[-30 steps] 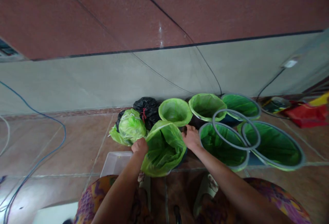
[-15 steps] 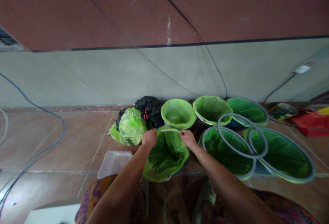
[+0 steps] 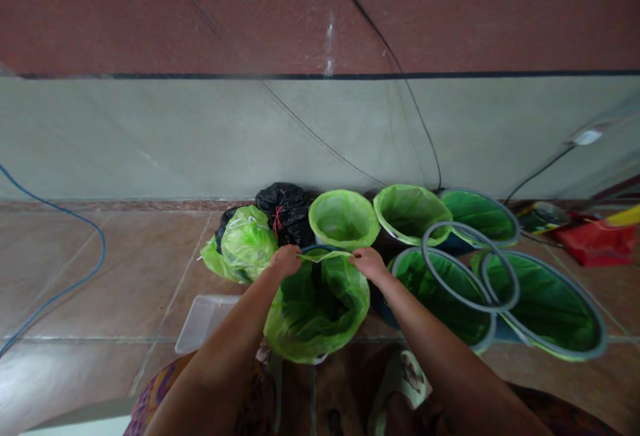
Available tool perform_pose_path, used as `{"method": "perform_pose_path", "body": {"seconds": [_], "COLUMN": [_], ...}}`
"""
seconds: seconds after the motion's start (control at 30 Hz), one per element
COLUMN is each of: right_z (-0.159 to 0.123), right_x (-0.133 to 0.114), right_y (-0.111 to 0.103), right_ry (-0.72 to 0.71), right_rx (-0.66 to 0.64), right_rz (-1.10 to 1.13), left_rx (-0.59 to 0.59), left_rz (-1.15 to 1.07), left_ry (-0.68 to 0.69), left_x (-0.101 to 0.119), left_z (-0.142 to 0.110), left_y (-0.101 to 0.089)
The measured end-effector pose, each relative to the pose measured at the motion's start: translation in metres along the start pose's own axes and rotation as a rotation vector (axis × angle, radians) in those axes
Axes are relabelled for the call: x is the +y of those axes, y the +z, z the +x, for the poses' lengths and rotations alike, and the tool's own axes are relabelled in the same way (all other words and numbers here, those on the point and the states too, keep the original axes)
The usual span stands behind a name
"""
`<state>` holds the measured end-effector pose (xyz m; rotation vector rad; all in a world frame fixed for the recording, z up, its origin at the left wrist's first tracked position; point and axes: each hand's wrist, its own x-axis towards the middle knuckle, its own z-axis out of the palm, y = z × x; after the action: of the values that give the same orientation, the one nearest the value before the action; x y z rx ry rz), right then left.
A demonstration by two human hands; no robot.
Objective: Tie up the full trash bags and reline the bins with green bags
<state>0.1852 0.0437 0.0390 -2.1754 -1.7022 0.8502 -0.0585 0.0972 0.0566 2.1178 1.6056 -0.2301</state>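
Left hand: our left hand (image 3: 287,260) has its fingers closed on the far edge of a light-green bin liner (image 3: 313,346).
Right hand: our right hand (image 3: 369,264) pinches the same edge, and we hold the plastic drawn out between both hands.
Liner: it sits in the bin in front of us, mouth upward; just beyond its far edge we see a strip of blue rim (image 3: 325,247).
By the wall: two green-lined bins (image 3: 345,201) stand side by side, behind our liner and to its right.
Right side: we have three grey-rimmed bins (image 3: 603,336), with a loose grey ring (image 3: 424,249) lying across the front two.
Left side: a tied green bag (image 3: 247,243) rests near a black bag (image 3: 287,199) with a red tie; a translucent plastic tray (image 3: 200,323) lies nearer us.
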Motion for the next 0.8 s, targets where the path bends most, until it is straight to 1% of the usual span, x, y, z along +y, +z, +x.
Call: {"method": "perform_pose_path", "body": {"seconds": [0.07,0.23,0.33,0.43,0.5,0.6,0.7,0.8], "right_z": [-0.001,0.001,0.003,0.005,0.009,0.016,0.022,0.027], "right_x": [0.004,0.015,0.022,0.029,0.032,0.035,0.036,0.035], "right_y": [0.006,0.022,0.026,0.029,0.032,0.035,0.039,0.044], "right_ry": [0.043,0.184,0.197,0.200,0.216,0.240,0.243,0.242], "right_rx": [0.019,0.038,0.063,0.070,0.090,0.147,0.153,0.125], "right_rz": [0.112,0.509,0.684,0.795,0.796,0.622,0.432,0.371], "left_rx": [0.024,0.057,0.062,0.039,0.010,-0.009,0.059,0.138], "left_rz": [-0.013,-0.029,-0.068,-0.140,-0.184,-0.202,-0.208,-0.237], "left_ry": [0.002,0.044,0.023,-0.016,-0.039,-0.050,-0.090,-0.185], "left_x": [0.004,0.017,0.019,0.016,0.013,0.011,0.013,0.014], "left_z": [0.001,0.004,0.007,0.013,0.019,0.028,0.035,0.041], "left_y": [0.002,0.008,0.009,0.007,0.007,0.007,0.009,0.011]}}
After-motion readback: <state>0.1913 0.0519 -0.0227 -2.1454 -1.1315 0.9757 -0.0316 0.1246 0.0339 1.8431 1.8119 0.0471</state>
